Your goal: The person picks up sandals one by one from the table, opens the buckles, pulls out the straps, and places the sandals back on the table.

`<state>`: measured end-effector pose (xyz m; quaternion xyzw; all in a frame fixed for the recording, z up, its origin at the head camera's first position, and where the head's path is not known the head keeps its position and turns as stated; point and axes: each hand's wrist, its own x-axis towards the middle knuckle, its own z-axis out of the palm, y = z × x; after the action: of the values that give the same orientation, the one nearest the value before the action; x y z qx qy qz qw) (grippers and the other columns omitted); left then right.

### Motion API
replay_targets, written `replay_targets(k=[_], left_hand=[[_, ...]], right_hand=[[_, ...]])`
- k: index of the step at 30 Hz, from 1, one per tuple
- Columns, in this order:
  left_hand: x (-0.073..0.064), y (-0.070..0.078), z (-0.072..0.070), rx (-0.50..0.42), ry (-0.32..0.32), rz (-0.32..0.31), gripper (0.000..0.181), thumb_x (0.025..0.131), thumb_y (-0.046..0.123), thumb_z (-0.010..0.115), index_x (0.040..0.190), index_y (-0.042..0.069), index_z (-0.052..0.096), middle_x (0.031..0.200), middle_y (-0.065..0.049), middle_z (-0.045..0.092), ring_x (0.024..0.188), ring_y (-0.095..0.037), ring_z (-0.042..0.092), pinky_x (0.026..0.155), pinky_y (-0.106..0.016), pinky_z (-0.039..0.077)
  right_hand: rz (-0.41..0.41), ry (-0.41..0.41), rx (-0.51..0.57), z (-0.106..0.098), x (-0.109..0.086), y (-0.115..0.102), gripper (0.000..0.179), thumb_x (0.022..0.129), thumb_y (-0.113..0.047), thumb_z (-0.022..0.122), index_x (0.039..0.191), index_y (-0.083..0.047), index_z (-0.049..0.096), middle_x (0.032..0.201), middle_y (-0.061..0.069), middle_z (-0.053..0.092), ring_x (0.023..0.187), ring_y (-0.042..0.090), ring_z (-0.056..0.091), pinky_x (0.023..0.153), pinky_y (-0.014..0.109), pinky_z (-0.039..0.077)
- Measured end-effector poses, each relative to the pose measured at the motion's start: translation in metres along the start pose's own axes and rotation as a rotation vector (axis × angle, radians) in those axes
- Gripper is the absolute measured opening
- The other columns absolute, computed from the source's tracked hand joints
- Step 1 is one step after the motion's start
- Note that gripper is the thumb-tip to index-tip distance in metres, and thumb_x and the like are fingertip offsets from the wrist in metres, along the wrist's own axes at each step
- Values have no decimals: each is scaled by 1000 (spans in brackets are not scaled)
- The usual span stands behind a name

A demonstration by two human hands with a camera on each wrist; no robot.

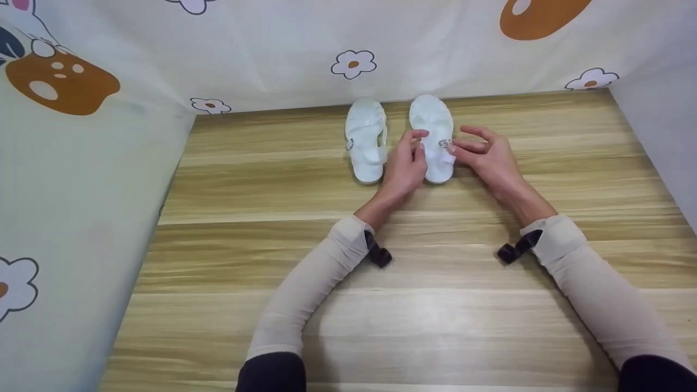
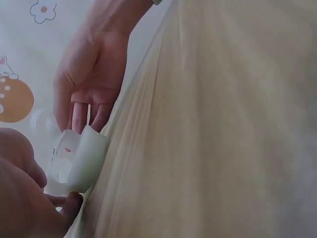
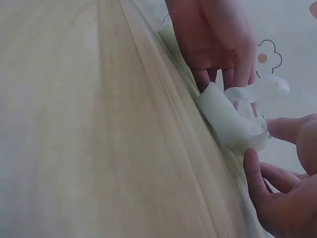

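Note:
Two white jelly-like sandals stand side by side on the floor, toes toward the curtain: a left sandal (image 1: 368, 173) and a right sandal (image 1: 437, 173). Beside the inner edge of the right sandal is my left hand (image 1: 405, 166), its fingertips at the sandal's side and the thumb apart from the other fingers. From the outer side my right hand (image 1: 494, 163) holds the same sandal, thumb at its metal buckle (image 1: 445, 144) and a finger against the sole's side. A pale translucent strap (image 3: 262, 89) loops up from this sandal in the right wrist view.
Behind the toes hangs a cream curtain (image 1: 272, 54) printed with flowers and brown shapes; it also covers the left side. A pale wall (image 1: 659, 125) bounds the right. Wood-grain flooring (image 1: 425, 316) extends under both forearms, each with a black wrist mount.

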<state>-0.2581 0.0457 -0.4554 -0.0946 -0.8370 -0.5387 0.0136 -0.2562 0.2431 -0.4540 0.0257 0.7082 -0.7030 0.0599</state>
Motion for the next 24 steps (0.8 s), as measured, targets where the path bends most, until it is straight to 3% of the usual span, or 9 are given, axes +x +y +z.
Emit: replay_targets(k=[4,11,18,20,24], left_hand=[[5,-2,1,-3,9,-40,27,106,14,45,130,17,57,68,3,56,59,-7,50,56,-20,42],[8,0,4,27,35,-48,28,105,13,45,130,18,58,69,2,55,62,-10,50,60,-22,42],[9,2,4,4,16,-71,28,105,13,45,130,18,57,76,0,61,71,-11,56,66,-21,46],[9,2,4,-17,14,-77,28,105,12,46,130,18,58,84,-3,68,79,-10,61,71,-21,48],[9,3,3,-37,13,-73,30,103,8,48,130,16,58,121,-8,72,113,-8,64,95,-20,50]], right_hand=[[13,1,-15,0,5,2,77,83,-21,83,146,-3,44,123,13,72,105,10,72,84,24,59],[5,8,-43,0,10,2,75,84,-23,82,146,-3,45,124,12,72,104,9,72,81,22,59],[10,15,-54,-3,13,1,70,86,-23,80,145,-4,48,125,14,70,105,11,71,83,25,60],[6,11,-57,-4,14,1,68,87,-23,80,144,-4,48,128,16,68,106,11,70,84,25,60],[-12,-1,-74,-2,13,2,65,90,-23,77,144,-3,48,135,20,63,111,13,68,85,25,59]])
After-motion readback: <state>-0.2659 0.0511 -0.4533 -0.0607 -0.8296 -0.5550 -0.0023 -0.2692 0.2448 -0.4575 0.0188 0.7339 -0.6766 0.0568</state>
